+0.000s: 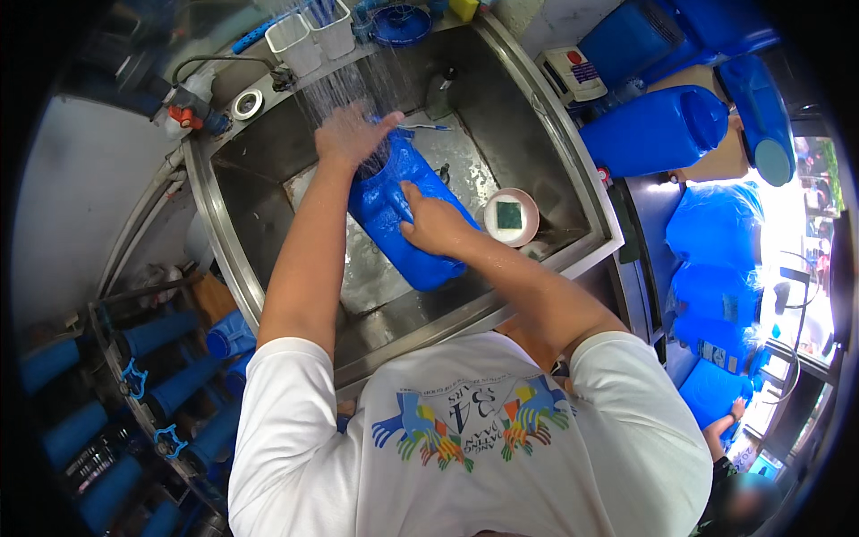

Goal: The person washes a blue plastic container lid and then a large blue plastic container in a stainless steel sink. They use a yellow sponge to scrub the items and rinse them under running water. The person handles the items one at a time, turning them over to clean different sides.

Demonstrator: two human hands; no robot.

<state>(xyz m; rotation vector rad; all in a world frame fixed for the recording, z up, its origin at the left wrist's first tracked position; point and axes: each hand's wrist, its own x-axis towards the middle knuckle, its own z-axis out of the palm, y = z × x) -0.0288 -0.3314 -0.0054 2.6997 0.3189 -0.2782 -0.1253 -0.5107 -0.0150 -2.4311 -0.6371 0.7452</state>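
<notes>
A blue plastic water container [429, 258] lies tilted in a stainless steel sink [396, 302], its wide mouth [374, 163] facing the far side. My right hand [433, 221] grips the handle on its upper face. Just beyond the mouth, my left hand [349, 137] is spread under falling water [342, 87] and holds nothing. Spray blurs its fingertips. A pink round tub [530, 208] with a green scouring pad [509, 215] in it stands to the right of the container.
A bottle [439, 94] and a thin brush-like tool [426, 127] are at the sink's far side. White plastic baskets [295, 43] and a blue lid [401, 25] sit on the back ledge. More blue containers [651, 131] stand right; another person's hand [737, 408] touches one.
</notes>
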